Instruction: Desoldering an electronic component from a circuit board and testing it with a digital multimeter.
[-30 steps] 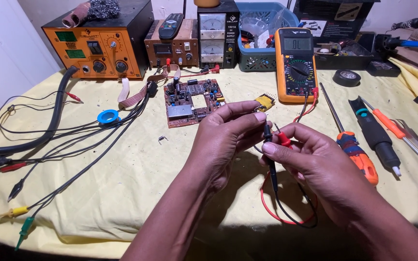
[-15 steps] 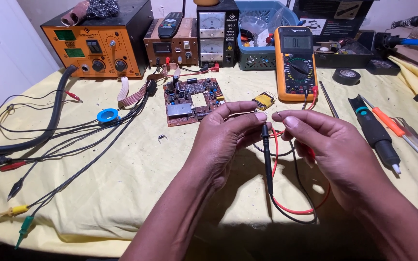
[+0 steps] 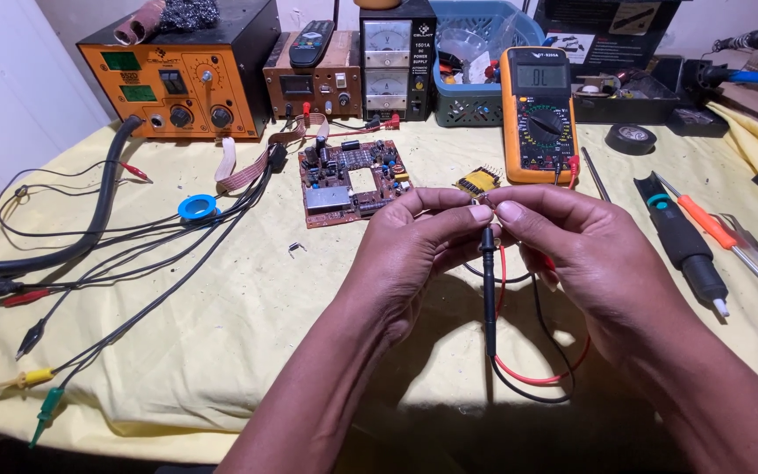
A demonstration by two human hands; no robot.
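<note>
We are holding both hands together at the centre of the frame, above the yellow-covered table [image 3: 221, 351]. Our left hand [image 3: 414, 241] and right hand [image 3: 585, 250] are meeting fingertip to fingertip, each grip pinched shut on something very small between thumb and forefinger; it is too tiny and too covered by the fingers for us to make out what it is. A black test probe [image 3: 489, 290] is hanging straight down just below the pinch, its top tucked under the fingertips, so we cannot tell which hand is actually carrying it. Its black lead and a red lead [image 3: 537, 377] are looping low in the frame, partly hidden behind our right hand.

Just beyond the fingertips, a small yellow component [image 3: 477, 181] is lying on the table, partly screened by our fingers. An orange multimeter [image 3: 537, 114] is standing upper right of centre, and a bare circuit board [image 3: 353, 180] is lying left of it. At the right edge, a black soldering tool [image 3: 686, 241] and an orange-handled screwdriver [image 3: 704, 219] are resting; farther tools there are being cut off by the frame.
</note>
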